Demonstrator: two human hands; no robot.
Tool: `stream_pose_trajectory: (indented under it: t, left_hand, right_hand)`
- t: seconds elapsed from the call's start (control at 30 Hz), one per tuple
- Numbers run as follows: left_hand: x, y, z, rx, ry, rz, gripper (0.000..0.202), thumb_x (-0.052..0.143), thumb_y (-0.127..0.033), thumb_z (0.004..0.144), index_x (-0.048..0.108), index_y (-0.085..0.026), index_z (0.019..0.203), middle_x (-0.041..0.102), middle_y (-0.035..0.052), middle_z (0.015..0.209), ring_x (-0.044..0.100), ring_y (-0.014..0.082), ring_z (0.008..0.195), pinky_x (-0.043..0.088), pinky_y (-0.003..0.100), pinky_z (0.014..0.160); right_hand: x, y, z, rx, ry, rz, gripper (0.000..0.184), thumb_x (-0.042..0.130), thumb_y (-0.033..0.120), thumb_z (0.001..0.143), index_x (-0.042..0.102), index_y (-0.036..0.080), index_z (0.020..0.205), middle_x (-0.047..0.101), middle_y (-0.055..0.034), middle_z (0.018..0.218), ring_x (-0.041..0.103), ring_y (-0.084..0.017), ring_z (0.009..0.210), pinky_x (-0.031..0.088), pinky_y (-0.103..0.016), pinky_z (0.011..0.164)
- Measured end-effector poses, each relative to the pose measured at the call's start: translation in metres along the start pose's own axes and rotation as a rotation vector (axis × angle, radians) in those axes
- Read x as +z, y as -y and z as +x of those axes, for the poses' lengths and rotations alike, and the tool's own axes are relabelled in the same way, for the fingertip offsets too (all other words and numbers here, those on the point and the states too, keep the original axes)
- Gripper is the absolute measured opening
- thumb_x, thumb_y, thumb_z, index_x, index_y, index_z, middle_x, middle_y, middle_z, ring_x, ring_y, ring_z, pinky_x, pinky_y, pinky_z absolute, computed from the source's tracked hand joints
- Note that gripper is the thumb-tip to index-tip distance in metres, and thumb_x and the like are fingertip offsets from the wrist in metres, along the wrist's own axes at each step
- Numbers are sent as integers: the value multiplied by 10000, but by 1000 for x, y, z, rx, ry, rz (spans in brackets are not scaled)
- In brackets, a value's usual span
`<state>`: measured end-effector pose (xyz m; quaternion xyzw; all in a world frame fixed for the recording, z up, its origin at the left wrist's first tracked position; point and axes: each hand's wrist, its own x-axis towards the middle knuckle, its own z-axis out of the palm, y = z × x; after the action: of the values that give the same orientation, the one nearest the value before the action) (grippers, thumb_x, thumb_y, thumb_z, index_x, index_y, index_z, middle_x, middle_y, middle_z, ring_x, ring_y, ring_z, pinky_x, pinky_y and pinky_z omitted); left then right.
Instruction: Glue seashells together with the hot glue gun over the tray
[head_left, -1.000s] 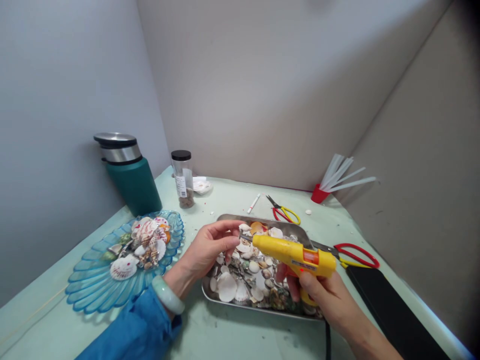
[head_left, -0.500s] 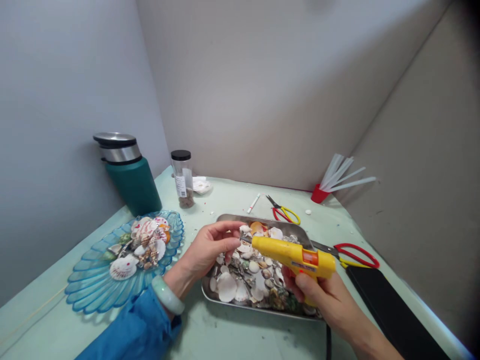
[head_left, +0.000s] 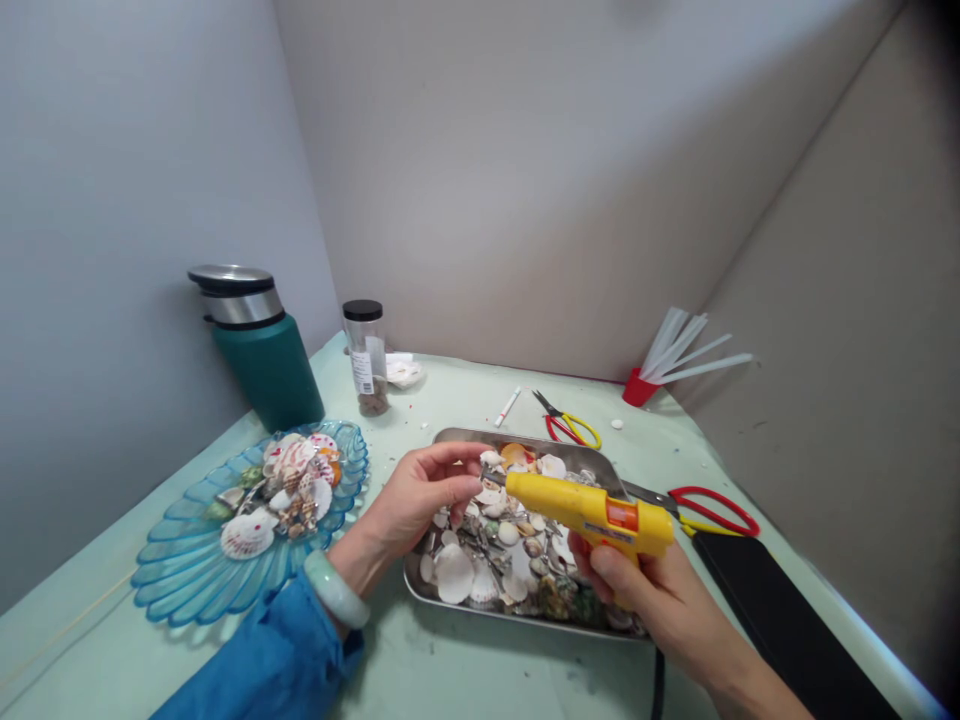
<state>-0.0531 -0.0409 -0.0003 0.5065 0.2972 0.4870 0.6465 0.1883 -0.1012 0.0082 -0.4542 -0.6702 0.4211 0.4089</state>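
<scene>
My right hand (head_left: 637, 580) is wrapped round a yellow hot glue gun (head_left: 581, 505), whose nozzle points left. Its tip is close to the fingertips of my left hand (head_left: 424, 495). There my left hand pinches a small white shell (head_left: 491, 458), partly hidden by the fingers; whether the nozzle touches it I cannot tell. Both hands are over a metal tray (head_left: 517, 622) heaped with loose seashells (head_left: 454, 574). At the left, a blue scalloped plate (head_left: 176, 560) carries a cluster of shells (head_left: 296, 480).
A teal bottle (head_left: 270, 370) and a black-lidded jar (head_left: 365, 360) stand at the back left. Behind the tray lie a marker (head_left: 508, 407) and small scissors (head_left: 566, 422). On the right are larger scissors (head_left: 712, 508), a black flat object (head_left: 787, 625) and glue sticks in a red cup (head_left: 641, 388).
The glue gun and my right hand have shifted very slightly to the right. My left hand stays in nearly the same place.
</scene>
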Motion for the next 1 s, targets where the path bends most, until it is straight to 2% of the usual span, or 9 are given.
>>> stream_pose_trajectory:
  t: [0.6,0.87,1.0]
  left_hand:
    - [0,-1,0,-14,6,22,333,743,-186,683,708,-209,1013,541,-18,765,456,22,494,366,148,424]
    - [1,-2,-1,-29,-9,22,337,747,-202,678,706,-199,1012,542,-13,759,451,29,498,364,156,431]
    - [1,-2,-1,-26,-13,27,333,749,-200,672,711,-205,1002,541,-21,744,445,29,489,360,161,430]
  right_hand:
    - [0,5,0,-21,-11,-18,369,563,506,830,624,159,720,537,-9,568,479,-130,511,493,-271,565]
    - [1,4,0,-3,-26,-21,348,561,496,832,611,164,743,536,-13,587,488,-141,536,484,-269,548]
    - [1,3,-1,2,-32,-30,346,567,499,827,608,166,739,542,-16,599,462,-128,512,446,-246,488]
